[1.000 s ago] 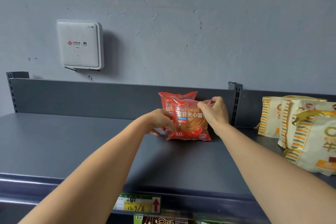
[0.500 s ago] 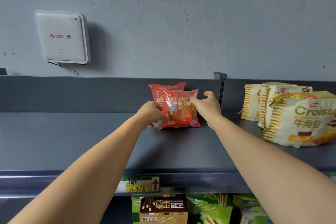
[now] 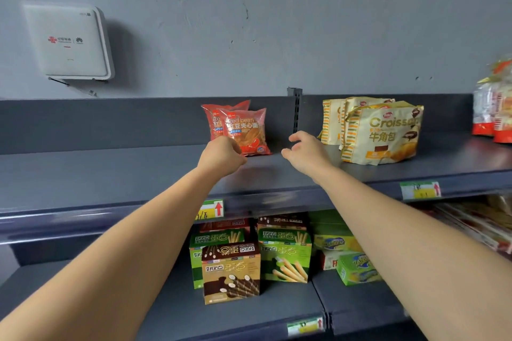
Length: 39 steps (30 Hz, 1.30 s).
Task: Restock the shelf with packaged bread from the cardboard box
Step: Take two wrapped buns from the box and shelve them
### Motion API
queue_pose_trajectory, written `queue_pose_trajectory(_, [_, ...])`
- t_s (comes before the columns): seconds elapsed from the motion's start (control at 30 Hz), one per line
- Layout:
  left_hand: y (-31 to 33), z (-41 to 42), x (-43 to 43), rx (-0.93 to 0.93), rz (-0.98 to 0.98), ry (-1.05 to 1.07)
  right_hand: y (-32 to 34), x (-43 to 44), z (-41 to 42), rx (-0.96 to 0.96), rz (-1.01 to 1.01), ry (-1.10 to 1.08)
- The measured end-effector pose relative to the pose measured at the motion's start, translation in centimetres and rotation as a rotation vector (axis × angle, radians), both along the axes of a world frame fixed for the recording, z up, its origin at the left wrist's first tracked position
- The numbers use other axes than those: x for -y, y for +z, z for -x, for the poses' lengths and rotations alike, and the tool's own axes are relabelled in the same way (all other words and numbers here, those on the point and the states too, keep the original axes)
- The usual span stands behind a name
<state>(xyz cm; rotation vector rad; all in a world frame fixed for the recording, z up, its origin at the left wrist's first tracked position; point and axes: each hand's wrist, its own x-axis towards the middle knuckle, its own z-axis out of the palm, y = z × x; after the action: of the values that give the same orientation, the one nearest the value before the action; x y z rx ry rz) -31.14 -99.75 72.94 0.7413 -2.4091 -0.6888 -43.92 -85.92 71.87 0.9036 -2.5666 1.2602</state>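
Two red packets of red bean bread (image 3: 245,131) stand upright, one behind the other, at the back of the dark grey top shelf (image 3: 110,174). My left hand (image 3: 221,156) is at the front packet's lower left corner, fingers curled, touching or just off it. My right hand (image 3: 303,151) hovers to the right of the packets, apart from them, fingers loosely spread and empty. The cardboard box is out of view.
Yellow croissant bags (image 3: 379,130) stand to the right on the same shelf, past an upright post (image 3: 296,108). Red-and-white packets (image 3: 493,108) sit at the far right. Green and brown biscuit-stick boxes (image 3: 249,257) fill the shelf below. A white wall unit (image 3: 68,41) hangs upper left.
Both hands have let go of the front red packet, which now stands on its own. My right hand has drawn back to the right. The camera has tilted down, showing the lower shelf.
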Motion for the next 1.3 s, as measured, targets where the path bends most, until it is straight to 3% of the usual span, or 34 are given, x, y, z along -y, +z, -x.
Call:
queue_pose_trajectory(0.33, [-2.7, -4.4, -12.1, -0.042, 0.202, -0.066, -2.4, -13.6, -5.3, -0.062, -0.080, -0.101])
queue_pose_trajectory(0.73, [-9.4, -7.7, -22.1, 0.232, 0.380, -0.247, -8.7, -29.0, -11.5, 0.046, -0.362, -0.292])
queue_pose_trajectory(1.3, [-21.0, -10.7, -40.6, 0.426, 0.435, -0.838, -20.4, -50.9, -25.8, 0.357, -0.597, -0.711])
